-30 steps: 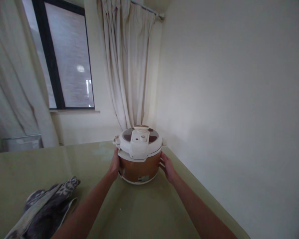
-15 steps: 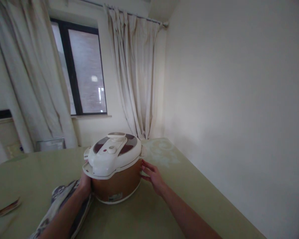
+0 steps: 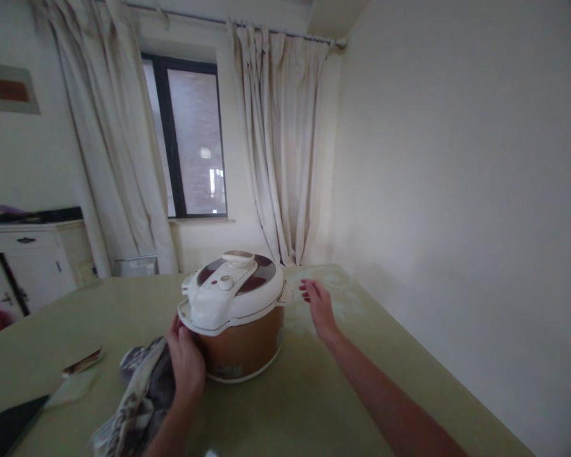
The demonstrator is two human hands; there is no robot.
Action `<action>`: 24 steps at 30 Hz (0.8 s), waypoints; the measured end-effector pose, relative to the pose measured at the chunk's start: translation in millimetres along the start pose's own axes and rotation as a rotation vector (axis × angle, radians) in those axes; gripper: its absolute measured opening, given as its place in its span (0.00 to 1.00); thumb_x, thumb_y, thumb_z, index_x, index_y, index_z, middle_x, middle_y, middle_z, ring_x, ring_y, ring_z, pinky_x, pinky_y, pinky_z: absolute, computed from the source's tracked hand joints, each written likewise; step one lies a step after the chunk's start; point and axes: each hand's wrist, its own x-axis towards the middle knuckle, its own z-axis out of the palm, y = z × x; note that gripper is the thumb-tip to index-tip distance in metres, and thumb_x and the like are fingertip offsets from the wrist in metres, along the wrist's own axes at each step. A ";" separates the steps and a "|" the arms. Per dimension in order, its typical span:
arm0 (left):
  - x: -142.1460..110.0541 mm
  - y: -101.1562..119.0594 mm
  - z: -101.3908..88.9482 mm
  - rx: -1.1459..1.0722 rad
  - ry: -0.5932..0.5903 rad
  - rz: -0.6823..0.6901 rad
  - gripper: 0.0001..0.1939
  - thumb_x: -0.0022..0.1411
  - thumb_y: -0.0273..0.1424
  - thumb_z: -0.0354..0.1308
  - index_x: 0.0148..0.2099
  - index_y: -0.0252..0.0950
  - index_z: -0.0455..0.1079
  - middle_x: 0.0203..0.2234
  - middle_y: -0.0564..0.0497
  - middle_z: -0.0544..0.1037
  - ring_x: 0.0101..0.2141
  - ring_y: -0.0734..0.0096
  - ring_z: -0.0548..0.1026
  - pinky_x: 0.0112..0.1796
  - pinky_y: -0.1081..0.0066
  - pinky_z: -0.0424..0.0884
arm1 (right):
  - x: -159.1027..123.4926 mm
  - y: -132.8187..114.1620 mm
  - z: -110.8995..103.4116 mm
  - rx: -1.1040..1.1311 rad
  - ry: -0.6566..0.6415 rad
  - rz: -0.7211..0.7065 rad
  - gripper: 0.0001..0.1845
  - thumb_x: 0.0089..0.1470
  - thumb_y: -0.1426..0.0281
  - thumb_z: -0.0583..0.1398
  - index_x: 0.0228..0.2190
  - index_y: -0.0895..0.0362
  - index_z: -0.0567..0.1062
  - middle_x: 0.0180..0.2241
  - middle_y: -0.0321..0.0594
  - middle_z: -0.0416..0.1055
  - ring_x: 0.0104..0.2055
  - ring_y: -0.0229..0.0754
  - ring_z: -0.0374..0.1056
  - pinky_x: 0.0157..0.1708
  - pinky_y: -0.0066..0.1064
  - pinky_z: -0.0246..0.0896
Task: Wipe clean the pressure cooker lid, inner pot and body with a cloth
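Observation:
A brown electric pressure cooker (image 3: 242,339) with a white lid (image 3: 228,295) stands on the green table (image 3: 314,406). My left hand (image 3: 186,357) presses flat against the cooker's lower left side, fingers spread. My right hand (image 3: 318,306) hovers just right of the cooker, fingers stretched out, touching nothing. A patterned grey cloth (image 3: 140,393) lies bunched under my left forearm.
A white wall runs along the table's right edge. Cream curtains (image 3: 285,152) and a dark-framed window (image 3: 193,139) stand behind. A white cabinet (image 3: 23,260) is at the far left. A small packet (image 3: 82,362) and a dark flat object (image 3: 7,431) lie at the table's left.
The cooker has been drawn from the far table corner toward me and to the left, beside the cloth. My right hand has come off the cooker's side; my left hand stays on it.

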 end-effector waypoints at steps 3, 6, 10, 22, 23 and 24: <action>-31.7 -18.9 -3.4 0.027 -0.088 0.055 0.38 0.74 0.53 0.46 0.74 0.32 0.60 0.70 0.34 0.66 0.70 0.44 0.63 0.72 0.44 0.55 | 24.0 -59.3 23.9 -0.227 -0.013 -0.396 0.30 0.66 0.43 0.54 0.42 0.55 0.79 0.40 0.46 0.81 0.45 0.47 0.75 0.48 0.38 0.69; -47.1 -32.0 -6.1 0.086 -0.216 0.155 0.44 0.73 0.55 0.46 0.79 0.32 0.49 0.74 0.33 0.58 0.74 0.43 0.55 0.73 0.44 0.49 | 34.4 -117.1 63.8 -0.541 -0.260 -0.558 0.24 0.70 0.48 0.55 0.44 0.54 0.79 0.42 0.42 0.81 0.41 0.42 0.75 0.45 0.32 0.67; -52.3 -31.1 -10.6 0.217 -0.283 0.254 0.61 0.61 0.57 0.63 0.81 0.32 0.39 0.75 0.32 0.53 0.74 0.38 0.52 0.72 0.42 0.51 | 37.5 -152.7 126.7 -0.999 -0.374 -0.569 0.32 0.66 0.43 0.59 0.55 0.55 0.77 0.55 0.50 0.78 0.53 0.50 0.76 0.51 0.37 0.68; -54.2 -32.1 -11.7 0.236 -0.277 0.248 0.68 0.54 0.53 0.72 0.81 0.34 0.36 0.73 0.32 0.53 0.72 0.34 0.54 0.70 0.38 0.55 | 53.0 -123.9 179.7 -1.343 -0.421 -0.574 0.30 0.65 0.47 0.58 0.50 0.58 0.84 0.51 0.57 0.81 0.53 0.57 0.79 0.49 0.42 0.71; -53.9 -32.8 -12.1 0.235 -0.282 0.239 0.69 0.53 0.53 0.73 0.81 0.35 0.36 0.73 0.32 0.53 0.72 0.34 0.54 0.70 0.38 0.55 | 54.0 -124.8 178.3 -1.351 -0.432 -0.582 0.30 0.65 0.47 0.58 0.50 0.59 0.84 0.51 0.57 0.81 0.53 0.58 0.79 0.50 0.42 0.71; -53.6 -33.6 -12.5 0.235 -0.288 0.230 0.69 0.53 0.53 0.73 0.81 0.35 0.36 0.73 0.32 0.53 0.72 0.34 0.55 0.70 0.38 0.56 | 54.6 -125.6 177.5 -1.357 -0.440 -0.589 0.31 0.65 0.47 0.58 0.50 0.59 0.84 0.51 0.57 0.82 0.53 0.58 0.79 0.50 0.41 0.71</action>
